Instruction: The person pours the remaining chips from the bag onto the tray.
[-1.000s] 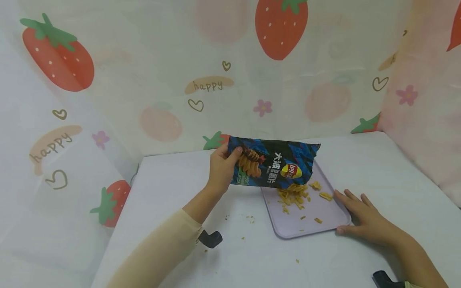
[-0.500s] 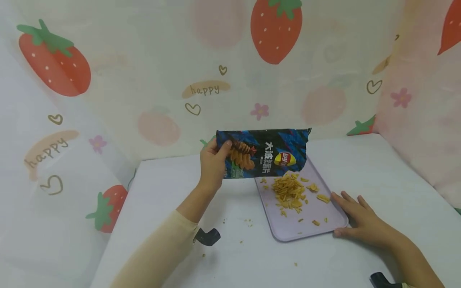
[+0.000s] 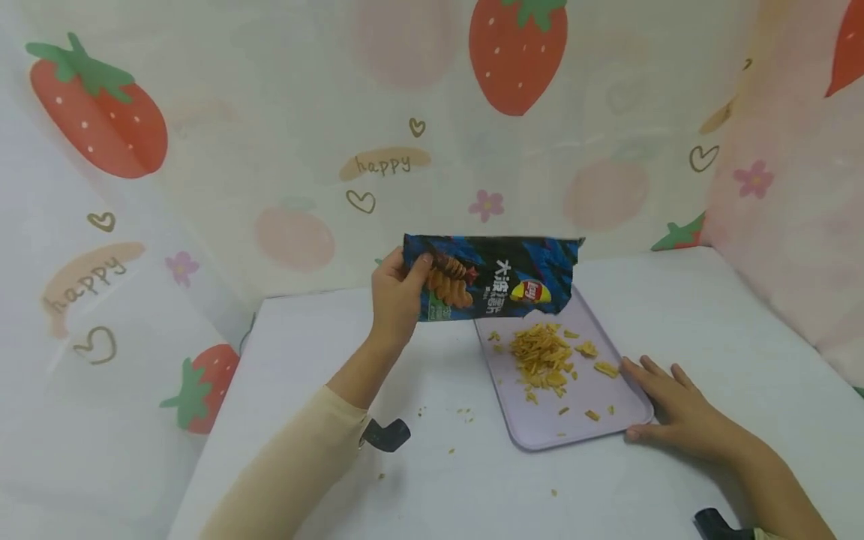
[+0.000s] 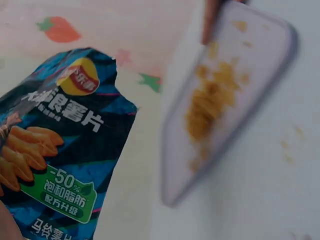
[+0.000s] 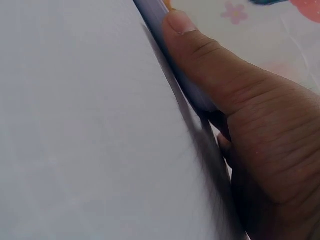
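One blue-and-black chip bag [image 3: 489,277] is held sideways in the air in the head view, its left end clamped between the thumb and fingers of the person's left hand [image 3: 397,300], its ragged right end hiding the far part of a lilac tray [image 3: 547,436]. Broken chips [image 3: 540,356] lie heaped on the tray; crumbs [image 3: 466,414] dot the white table [image 3: 324,367]. The right hand [image 3: 688,412], fingers apart, touches the tray's near right corner. From the left wrist, the bag's printed front shows beside the blurred tray. From the right wrist, the thumb rests against the tray's edge; how the other fingers lie cannot be told there.
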`<state>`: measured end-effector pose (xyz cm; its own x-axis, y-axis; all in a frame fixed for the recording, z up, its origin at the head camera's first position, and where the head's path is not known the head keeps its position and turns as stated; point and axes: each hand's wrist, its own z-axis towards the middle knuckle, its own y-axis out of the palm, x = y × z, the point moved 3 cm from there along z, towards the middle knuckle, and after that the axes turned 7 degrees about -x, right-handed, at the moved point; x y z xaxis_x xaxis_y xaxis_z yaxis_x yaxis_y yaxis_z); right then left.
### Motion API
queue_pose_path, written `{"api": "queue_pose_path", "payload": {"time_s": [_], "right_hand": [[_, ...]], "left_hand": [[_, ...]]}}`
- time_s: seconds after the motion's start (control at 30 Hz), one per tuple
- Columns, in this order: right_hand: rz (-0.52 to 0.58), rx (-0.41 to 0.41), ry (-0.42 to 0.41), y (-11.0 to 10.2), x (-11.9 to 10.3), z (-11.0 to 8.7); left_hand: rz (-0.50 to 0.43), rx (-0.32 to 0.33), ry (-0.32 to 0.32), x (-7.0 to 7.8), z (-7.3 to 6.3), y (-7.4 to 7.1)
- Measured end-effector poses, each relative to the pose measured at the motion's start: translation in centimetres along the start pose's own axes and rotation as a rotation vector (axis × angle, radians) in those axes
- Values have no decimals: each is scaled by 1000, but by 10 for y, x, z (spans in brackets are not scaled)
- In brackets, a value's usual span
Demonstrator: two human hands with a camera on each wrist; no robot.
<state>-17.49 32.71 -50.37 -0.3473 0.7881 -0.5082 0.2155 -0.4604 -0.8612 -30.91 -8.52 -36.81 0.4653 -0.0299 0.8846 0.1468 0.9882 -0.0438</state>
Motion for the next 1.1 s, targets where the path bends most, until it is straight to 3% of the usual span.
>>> {"api": "queue_pose_path", "payload": {"time_s": [0.17, 0.3, 0.37, 0.5, 0.57, 0.73, 0.83, 0.9, 1.0, 1.1], "right_hand": [[-4, -11, 10, -5, 1, -3], [-14, -8, 15, -10, 0, -7], [-19, 0, 8, -11, 0, -8], [-37, 10, -10, -13, 0, -9], [-34, 14, -20, -12, -1, -8], [7, 6, -24, -6, -4, -5], [25, -14, -6, -2, -6, -3], [23, -17, 1, -1, -5, -3], [8, -19, 9, -4, -3, -3], [0, -16, 7, -7, -2, -3]], "left_hand": [[-14, -39, -49, -10, -5, 4], [-67, 12, 45, 9, 3, 4], [-61, 25, 55, 14, 4, 4], [-92, 11, -69, 7, -8, 5], [-94, 17, -86, 3, -15, 5], [-50, 25, -6, 0, -22, 5], [-39, 10, -18, -2, -24, 4], [-38, 11, -10, 6, -21, 3], [5, 13, 73, 27, -11, 3], [34, -21, 62, 31, -6, 7]]}}
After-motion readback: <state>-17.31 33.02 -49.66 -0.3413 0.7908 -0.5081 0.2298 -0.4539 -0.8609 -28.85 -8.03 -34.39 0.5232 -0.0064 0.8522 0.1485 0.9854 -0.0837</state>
